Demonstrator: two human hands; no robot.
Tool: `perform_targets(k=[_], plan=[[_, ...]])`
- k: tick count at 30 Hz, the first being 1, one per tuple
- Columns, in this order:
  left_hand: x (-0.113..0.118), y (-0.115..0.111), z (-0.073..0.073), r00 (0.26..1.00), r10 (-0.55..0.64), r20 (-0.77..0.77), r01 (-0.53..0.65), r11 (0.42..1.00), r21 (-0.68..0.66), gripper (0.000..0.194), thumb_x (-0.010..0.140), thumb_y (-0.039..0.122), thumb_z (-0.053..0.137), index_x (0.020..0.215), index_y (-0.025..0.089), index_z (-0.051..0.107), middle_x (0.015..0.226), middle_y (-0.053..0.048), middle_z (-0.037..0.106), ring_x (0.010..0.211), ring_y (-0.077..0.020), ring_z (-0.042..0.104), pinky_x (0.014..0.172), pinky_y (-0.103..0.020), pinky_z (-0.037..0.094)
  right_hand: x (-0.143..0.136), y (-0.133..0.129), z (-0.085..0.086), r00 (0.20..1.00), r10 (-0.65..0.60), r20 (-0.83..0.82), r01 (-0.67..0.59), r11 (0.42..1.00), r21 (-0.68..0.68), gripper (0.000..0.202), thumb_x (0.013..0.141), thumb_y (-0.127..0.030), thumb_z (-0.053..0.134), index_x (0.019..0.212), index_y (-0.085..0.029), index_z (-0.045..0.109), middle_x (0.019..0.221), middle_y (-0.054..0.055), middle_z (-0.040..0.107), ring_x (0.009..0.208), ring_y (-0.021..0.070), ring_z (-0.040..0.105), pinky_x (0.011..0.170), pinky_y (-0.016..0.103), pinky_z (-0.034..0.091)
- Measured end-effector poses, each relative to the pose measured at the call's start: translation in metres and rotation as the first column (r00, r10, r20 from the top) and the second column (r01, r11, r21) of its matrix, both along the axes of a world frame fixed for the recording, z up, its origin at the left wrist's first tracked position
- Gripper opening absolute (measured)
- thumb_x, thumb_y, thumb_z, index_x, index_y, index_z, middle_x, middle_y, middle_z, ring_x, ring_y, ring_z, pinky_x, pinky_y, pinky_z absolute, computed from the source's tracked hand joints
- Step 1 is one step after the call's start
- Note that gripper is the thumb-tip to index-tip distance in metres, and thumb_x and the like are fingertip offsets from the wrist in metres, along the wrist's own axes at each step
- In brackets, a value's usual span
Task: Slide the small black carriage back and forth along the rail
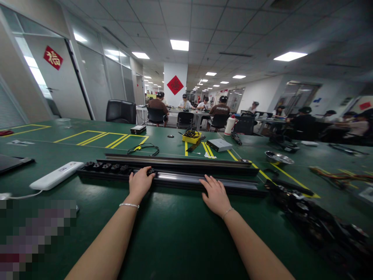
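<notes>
A long black channel-shaped tray (pixel 180 179) lies across the table in front of me. Several small round black parts (pixel 107 167) sit in a row in its left end, and the bare inside to the right shines with reflected light. My left hand (pixel 140 182) is over the tray just past that row, its thumb and fingertips closed around a small black part (pixel 150 171), which they partly hide. Fingers spread, my right hand (pixel 216 194) rests on the near edge of the tray, right of its middle. Directly behind runs a second long black tray (pixel 177 161).
A white power strip (pixel 56 175) lies at left. Black mechanical parts (pixel 317 221) are heaped at right, near a metal bowl (pixel 279 157). Farther back are a yellow box (pixel 191 137) with cables, a grey box (pixel 219 145) and a white bottle (pixel 230 125). People sit at distant tables.
</notes>
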State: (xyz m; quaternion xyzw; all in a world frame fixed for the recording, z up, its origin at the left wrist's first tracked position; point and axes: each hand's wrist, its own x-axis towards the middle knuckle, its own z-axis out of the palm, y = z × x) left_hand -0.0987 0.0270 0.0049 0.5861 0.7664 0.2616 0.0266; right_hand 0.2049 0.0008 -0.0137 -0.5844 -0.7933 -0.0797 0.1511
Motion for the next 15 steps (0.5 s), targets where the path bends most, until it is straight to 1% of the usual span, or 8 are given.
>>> perform_targets(k=[3, 8, 15], plan=[[-0.003, -0.001, 0.004, 0.999, -0.036, -0.009, 0.036, 0.999, -0.024, 0.042, 0.079, 0.039, 0.045, 0.117, 0.024, 0.052, 0.120, -0.007, 0.058, 0.111, -0.0232, 0.052, 0.102, -0.047, 0.025, 0.000, 0.000, -0.001, 1.000, 0.004, 0.002, -0.004, 1.000, 0.009, 0.051, 0.076, -0.024, 0.045, 0.126, -0.030, 0.043, 0.140, 0.002, 0.035, 0.128, 0.0197, 0.027, 0.104, 0.041, 0.016], [-0.009, -0.004, 0.011, 0.996, -0.086, -0.001, 0.086, 0.994, -0.064, 0.042, 0.079, 0.036, 0.046, 0.118, 0.024, 0.051, 0.119, -0.005, 0.059, 0.111, -0.0207, 0.052, 0.098, -0.037, 0.032, 0.000, 0.000, 0.000, 1.000, 0.004, 0.001, -0.004, 1.000, -0.008, 0.050, 0.076, -0.024, 0.044, 0.126, -0.029, 0.044, 0.140, 0.002, 0.034, 0.128, 0.0198, 0.027, 0.104, 0.041, 0.016], [-0.011, -0.005, 0.012, 0.995, -0.102, -0.005, 0.101, 0.992, -0.070, 0.041, 0.079, 0.034, 0.046, 0.119, 0.025, 0.052, 0.118, -0.004, 0.060, 0.110, -0.0200, 0.053, 0.096, -0.034, 0.034, 0.000, -0.001, 0.001, 1.000, 0.001, -0.002, -0.001, 1.000, -0.017, 0.050, 0.077, -0.024, 0.044, 0.127, -0.029, 0.043, 0.141, 0.002, 0.034, 0.128, 0.0198, 0.026, 0.104, 0.041, 0.016]])
